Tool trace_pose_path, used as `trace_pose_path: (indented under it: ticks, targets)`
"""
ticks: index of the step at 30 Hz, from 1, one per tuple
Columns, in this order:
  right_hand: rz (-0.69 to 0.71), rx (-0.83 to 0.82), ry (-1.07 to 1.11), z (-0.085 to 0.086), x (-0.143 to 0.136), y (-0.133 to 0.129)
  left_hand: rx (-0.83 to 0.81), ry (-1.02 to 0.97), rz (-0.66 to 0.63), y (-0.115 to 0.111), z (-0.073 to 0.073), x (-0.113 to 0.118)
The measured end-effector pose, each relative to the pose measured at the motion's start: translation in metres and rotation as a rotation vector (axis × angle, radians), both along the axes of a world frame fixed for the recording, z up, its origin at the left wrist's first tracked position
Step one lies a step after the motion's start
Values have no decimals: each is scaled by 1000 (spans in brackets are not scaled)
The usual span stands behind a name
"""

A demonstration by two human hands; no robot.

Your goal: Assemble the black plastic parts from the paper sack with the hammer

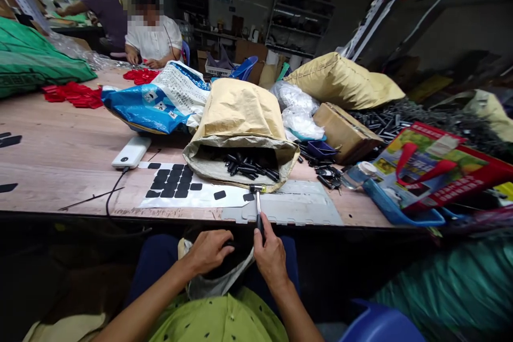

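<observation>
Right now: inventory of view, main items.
Hammer: 1, silver/black, front centre
Open sack: 1, tan, centre
Pieces: many, black, in sack
Sheet: 1, white, front left
Patches: many, black, mostly on sheet
Metal plate: 1, grey, front
Cabled device: 1, white, left
Printed bag: 1, blue/white, left
Piles: 2, red, left
Large bag: 1, green, left
Full sack: 1, tan, back right
Box: 1, brown, right
Shopping bag: 1, multicoloured, right
Table: 1, brown, middle
People: 2, white/purple tops, back left
Left hand: 1, bare, bottom centre
Right hand: 1, bare, on hammer
</observation>
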State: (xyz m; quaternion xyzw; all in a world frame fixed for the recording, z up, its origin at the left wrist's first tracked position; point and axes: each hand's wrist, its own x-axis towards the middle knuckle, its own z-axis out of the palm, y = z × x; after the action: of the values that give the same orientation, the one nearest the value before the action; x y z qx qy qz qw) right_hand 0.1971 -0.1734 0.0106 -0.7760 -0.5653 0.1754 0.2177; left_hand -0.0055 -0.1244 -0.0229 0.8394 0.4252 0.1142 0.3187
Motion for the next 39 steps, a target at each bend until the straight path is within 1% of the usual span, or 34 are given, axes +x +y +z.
trace_pose_path:
  ticks: [2,4,5,6,7,8,9,10,12,13,14,15,16,17,18,19,20,21,22,23,25,27,30,32,34,36,39]
  targets:
    - [0,8,-5,0,0,0,-47,176,19,-4,-21,2]
    - [3,24,-7,0,0,-1,-100,334,56,-6,-39,4]
    - [5,31,-7,0,0,-1,-122,395,67,-7,-44,5]
    - [7,37,-7,1,0,-1,-141,433,66,-6,-47,5]
    - [9,41,-7,1,0,-1,-164,440,49,-5,-45,6]
    - [10,42,-8,1,0,-1,-194,409,12,-3,-39,7]
    - [9,41,-11,1,0,-1,-243,344,-39,1,-29,9]
    - [8,39,-14,1,0,-1,-317,253,-96,7,-15,12]
    - [10,37,-16,1,0,-2,-494,22,-180,28,21,19]
    - [12,37,-15,0,0,-2,-564,-83,-173,43,40,25]
    - [12,36,-13,0,0,-2,-545,-181,-113,60,58,31]
    - [11,34,-11,0,0,-2,-437,-260,19,79,74,37]
    - [9,34,-7,-1,0,-2,-290,-316,166,100,86,44]
    - [6,33,-3,-1,0,-2,-129,-335,340,121,95,50]
    - [4,33,1,-1,0,-2,-5,-308,507,141,100,57]
    - [5,35,3,-2,0,-3,59,-258,640,160,102,63]
    - [6,40,2,-2,1,-3,80,-205,725,176,102,68]
    - [7,46,-2,-2,1,-3,67,-151,784,190,100,73]
    - [8,51,-7,-2,1,-3,31,-106,818,202,97,78]
    - [9,55,-10,-2,2,-3,-12,-71,835,210,93,81]
    - [11,59,-5,-2,2,-3,-79,-30,856,220,88,86]
    - [13,62,8,-2,2,-2,-94,-18,858,222,86,86]
    - [7,73,30,-2,1,-2,-28,-35,829,211,84,75]
    - [1,78,56,-2,1,-2,49,-78,753,195,81,62]
    - [-2,89,86,-3,2,-1,125,-135,629,173,74,48]
    - [8,132,111,-3,4,0,188,-168,516,150,62,36]
    - [32,225,136,-6,6,1,265,-174,396,123,43,26]
